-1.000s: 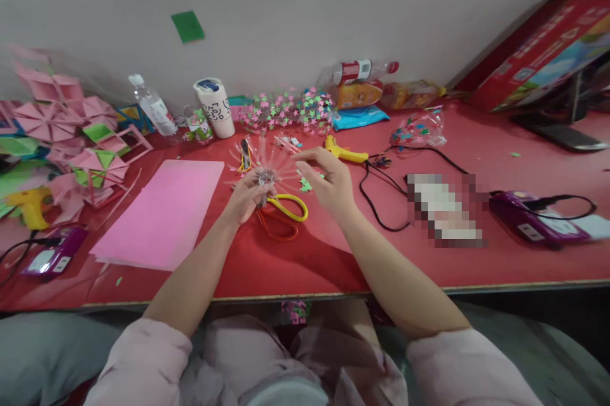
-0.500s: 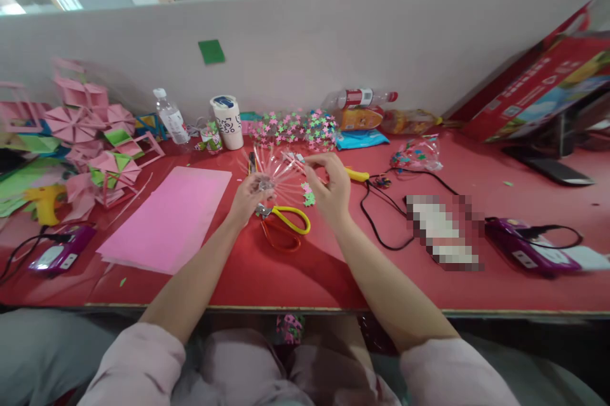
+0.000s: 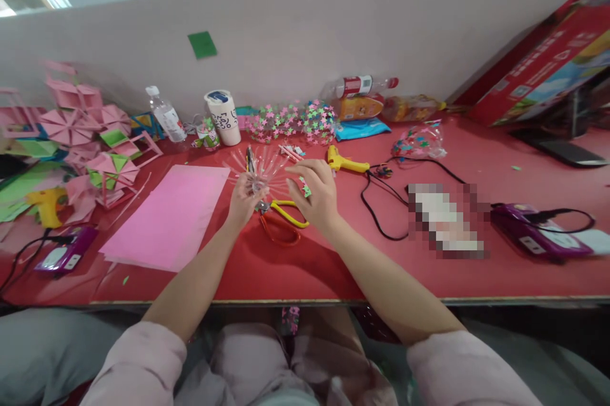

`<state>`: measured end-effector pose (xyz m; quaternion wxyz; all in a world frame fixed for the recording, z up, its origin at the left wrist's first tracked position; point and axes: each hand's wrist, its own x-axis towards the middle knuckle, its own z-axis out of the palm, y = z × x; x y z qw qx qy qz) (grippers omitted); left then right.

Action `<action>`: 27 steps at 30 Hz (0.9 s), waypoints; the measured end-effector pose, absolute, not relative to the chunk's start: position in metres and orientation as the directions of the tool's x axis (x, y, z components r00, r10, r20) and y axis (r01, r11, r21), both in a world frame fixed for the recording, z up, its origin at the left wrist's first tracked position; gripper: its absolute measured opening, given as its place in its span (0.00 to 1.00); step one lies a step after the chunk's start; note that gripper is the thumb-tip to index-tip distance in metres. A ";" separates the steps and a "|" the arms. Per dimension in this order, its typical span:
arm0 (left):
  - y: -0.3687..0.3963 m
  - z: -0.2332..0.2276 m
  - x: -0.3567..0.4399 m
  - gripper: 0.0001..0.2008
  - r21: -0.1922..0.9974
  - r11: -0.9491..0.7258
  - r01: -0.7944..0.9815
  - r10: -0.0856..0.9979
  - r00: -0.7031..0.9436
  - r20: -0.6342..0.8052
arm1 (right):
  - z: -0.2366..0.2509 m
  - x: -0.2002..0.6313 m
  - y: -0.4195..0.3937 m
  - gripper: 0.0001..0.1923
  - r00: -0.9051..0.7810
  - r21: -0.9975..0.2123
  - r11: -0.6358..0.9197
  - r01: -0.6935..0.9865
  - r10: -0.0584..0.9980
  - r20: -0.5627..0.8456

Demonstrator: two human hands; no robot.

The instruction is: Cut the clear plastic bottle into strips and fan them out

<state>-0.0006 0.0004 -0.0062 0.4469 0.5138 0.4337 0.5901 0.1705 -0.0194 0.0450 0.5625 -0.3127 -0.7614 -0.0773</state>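
My left hand point(image 3: 244, 201) is closed around the base of a clear plastic bottle cut into strips point(image 3: 271, 164), which fan out like spokes. At the right side of the fan, my right hand point(image 3: 317, 193) is curved, its thumb and fingertips apart near the strip ends. Whether a fingertip touches a strip is hard to see. Green star pieces point(image 3: 305, 187) show through the gap between its thumb and fingers. Scissors with one yellow and one red handle point(image 3: 291, 214) lie on the table just below the hands. Behind the strips is a dark-tipped tool point(image 3: 250, 159).
Pink paper sheets point(image 3: 166, 215) lie at left, beside pink paper crafts point(image 3: 71, 126) and a yellow glue gun point(image 3: 47, 206). A second glue gun point(image 3: 347, 161) lies at right with its black cord. A white cup point(image 3: 223, 119) and star-covered bottles point(image 3: 290, 123) stand along the partition.
My right hand has moved left and slightly down, from the outer strip ends toward my left hand, its fingers now wider apart. My left hand keeps its hold. The view has shifted slightly.
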 end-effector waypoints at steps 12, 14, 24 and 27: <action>-0.001 -0.009 0.000 0.18 0.969 -0.244 0.038 0.966 -0.081 0.246 | 0.042 0.170 -0.018 0.07 -0.195 -0.191 0.782 0.593 0.370 0.909; -0.001 -0.008 0.000 0.17 0.966 -0.251 0.056 0.961 -0.102 0.256 | 0.042 0.171 -0.018 0.07 -0.186 -0.193 0.780 0.595 0.367 0.911; -0.005 -0.007 0.004 0.14 0.950 -0.285 0.126 0.946 -0.120 0.300 | 0.039 0.171 -0.019 0.08 -0.186 -0.211 0.722 0.659 0.429 0.884; -0.006 -0.010 0.005 0.15 0.955 -0.272 0.117 0.952 -0.109 0.285 | 0.037 0.171 -0.018 0.09 -0.202 -0.213 0.706 0.676 0.455 0.867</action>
